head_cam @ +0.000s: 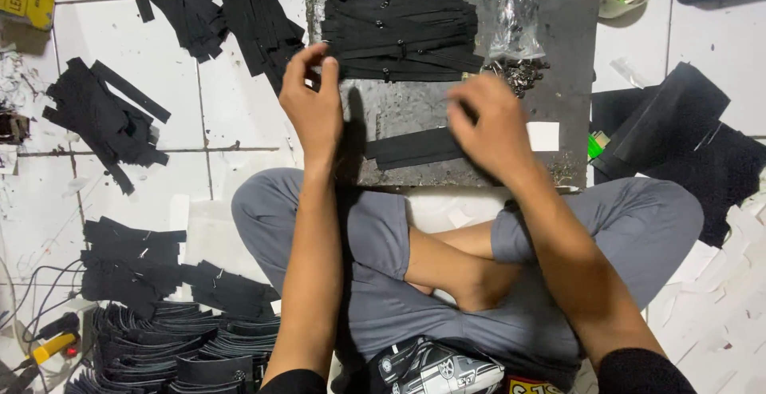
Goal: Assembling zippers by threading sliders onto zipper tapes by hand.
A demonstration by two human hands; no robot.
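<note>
A person sits cross-legged on a white tiled floor [239, 134], in grey trousers, with a dark, stained, rectangular work board [562, 35] lying flat in front of the knees, at 12 o'clock from the body.

The left hand [313, 98] is over the left edge of this board. Its fingers are curled, and the thumb and forefinger come close together at the top, next to the left end of a stack of black zipper strips with small metal sliders [399, 31]. I cannot tell if the fingertips really pinch a strip or only touch the end of the stack. The stack fills the upper part of the board.

The right hand [491, 126] is a little blurred. It lies palm down, with bent fingers, on the right end of a short black fabric strip [411, 148], which lies alone and nearly flat on the lower part of the board, between the two hands. Whether the hand grips it or only presses on it is not clear.

At 1 o'clock from the right hand there is a small heap of dark metal parts [520, 72], and just above it a clear plastic bag [515, 19]. A small white paper square [543, 135] lies just beside the right hand, at 3 o'clock.

More black strips lie in piles on the floor at 10 o'clock [215, 7] and at 8 o'clock [152, 270].
</note>
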